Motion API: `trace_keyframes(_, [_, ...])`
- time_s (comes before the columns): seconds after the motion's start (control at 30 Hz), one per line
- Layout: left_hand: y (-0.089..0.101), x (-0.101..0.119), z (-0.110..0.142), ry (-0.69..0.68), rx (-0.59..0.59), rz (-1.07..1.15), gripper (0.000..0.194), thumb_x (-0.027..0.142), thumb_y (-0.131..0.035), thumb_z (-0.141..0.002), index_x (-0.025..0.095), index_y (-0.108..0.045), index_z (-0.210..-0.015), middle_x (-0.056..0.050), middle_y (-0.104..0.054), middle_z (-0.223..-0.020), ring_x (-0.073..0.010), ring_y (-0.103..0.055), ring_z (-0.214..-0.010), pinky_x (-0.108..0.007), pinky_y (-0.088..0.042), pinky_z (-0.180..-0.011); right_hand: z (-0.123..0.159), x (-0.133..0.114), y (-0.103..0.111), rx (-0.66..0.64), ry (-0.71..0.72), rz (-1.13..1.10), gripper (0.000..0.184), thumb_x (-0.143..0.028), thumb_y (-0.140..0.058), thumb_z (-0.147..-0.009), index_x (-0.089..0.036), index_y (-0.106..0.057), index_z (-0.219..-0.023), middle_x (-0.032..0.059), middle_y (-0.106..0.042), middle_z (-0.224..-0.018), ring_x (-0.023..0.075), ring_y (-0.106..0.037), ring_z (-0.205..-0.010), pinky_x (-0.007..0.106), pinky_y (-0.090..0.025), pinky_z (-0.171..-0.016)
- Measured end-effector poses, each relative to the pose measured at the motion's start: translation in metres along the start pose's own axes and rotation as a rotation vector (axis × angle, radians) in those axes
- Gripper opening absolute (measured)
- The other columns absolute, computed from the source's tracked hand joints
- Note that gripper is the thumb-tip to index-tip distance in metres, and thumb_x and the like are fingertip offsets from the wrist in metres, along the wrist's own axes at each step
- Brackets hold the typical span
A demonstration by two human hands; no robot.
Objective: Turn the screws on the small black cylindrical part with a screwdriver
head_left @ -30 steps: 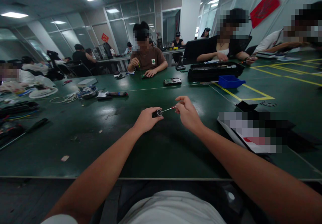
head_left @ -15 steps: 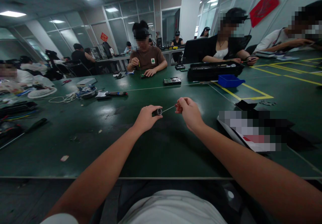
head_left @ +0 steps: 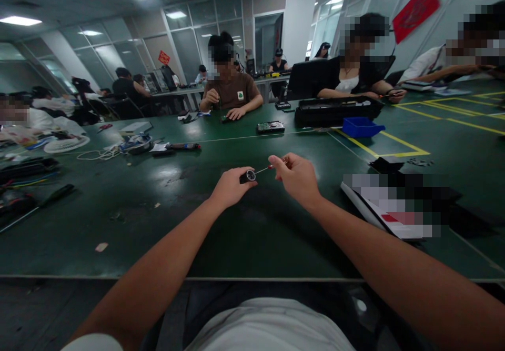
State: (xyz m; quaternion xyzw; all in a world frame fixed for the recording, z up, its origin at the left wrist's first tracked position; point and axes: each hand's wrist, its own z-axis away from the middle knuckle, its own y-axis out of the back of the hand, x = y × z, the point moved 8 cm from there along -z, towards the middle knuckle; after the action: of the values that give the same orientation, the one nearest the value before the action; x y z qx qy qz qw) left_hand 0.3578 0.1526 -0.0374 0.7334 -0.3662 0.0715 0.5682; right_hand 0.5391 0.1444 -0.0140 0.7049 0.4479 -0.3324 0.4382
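Note:
My left hand (head_left: 231,187) is closed around a small black cylindrical part (head_left: 247,176), its round silvery end turned toward my right hand. In my right hand (head_left: 296,174) is a thin screwdriver (head_left: 262,170) with a reddish handle, mostly hidden by the fingers. The metal shaft points left, and its tip reaches the round end of the cylinder; whether it sits inside or only touches cannot be made out. Both hands are held above the green table (head_left: 252,235).
To the right lie a white packet (head_left: 394,211) and black pieces. Farther back are a blue tray (head_left: 362,127), a long black housing (head_left: 337,111) and a circuit-board device (head_left: 270,127). Cables (head_left: 106,152) and tools lie left. A co-worker (head_left: 232,90) sits opposite.
The fingers of my right hand have shifted on the screwdriver, the thumb now stretched farther left and more of the red handle showing. My left hand and the cylinder have hardly moved.

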Motion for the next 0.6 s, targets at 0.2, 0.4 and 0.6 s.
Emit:
trace_keyframes(0.2, [-0.0016,-0.0031,0.0013,-0.006,-0.011,0.015,0.027,0.031,-0.073,-0.083,0.024,-0.071,-0.109,-0.004,-0.074,-0.109,-0.0236,-0.067,-0.101,-0.037,-0.049,-0.09,0.0019,-0.0067,-0.0077,-0.085,0.13,-0.011,0.013,-0.032,-0.051,-0.091,-0.023,-0.06,-0.087,0.0002,-0.066,-0.073,0.018,-0.063,-0.069,0.032,-0.045,-0.066])
trace_keyframes(0.4, [-0.0029,-0.0026,0.001,-0.011,-0.008,0.016,0.029,0.032,-0.074,-0.082,0.024,-0.072,-0.11,-0.004,-0.074,-0.108,-0.0238,-0.067,-0.1,-0.037,-0.049,-0.09,0.0,-0.0034,-0.0029,-0.036,0.11,0.092,0.038,-0.046,-0.039,-0.098,-0.023,-0.064,-0.081,0.0015,-0.063,-0.065,0.0201,-0.062,-0.066,0.033,-0.041,-0.065])
trace_keyframes(0.6, [0.0003,-0.0024,0.001,-0.004,0.0,-0.045,0.027,0.034,-0.073,-0.082,0.024,-0.072,-0.107,-0.004,-0.074,-0.104,-0.0248,-0.066,-0.096,-0.039,-0.049,-0.088,0.0035,-0.0064,-0.0069,-0.047,0.137,0.15,0.031,-0.033,-0.039,-0.097,-0.023,-0.061,-0.115,0.0041,-0.069,-0.081,0.0218,-0.063,-0.073,0.034,-0.041,-0.069])
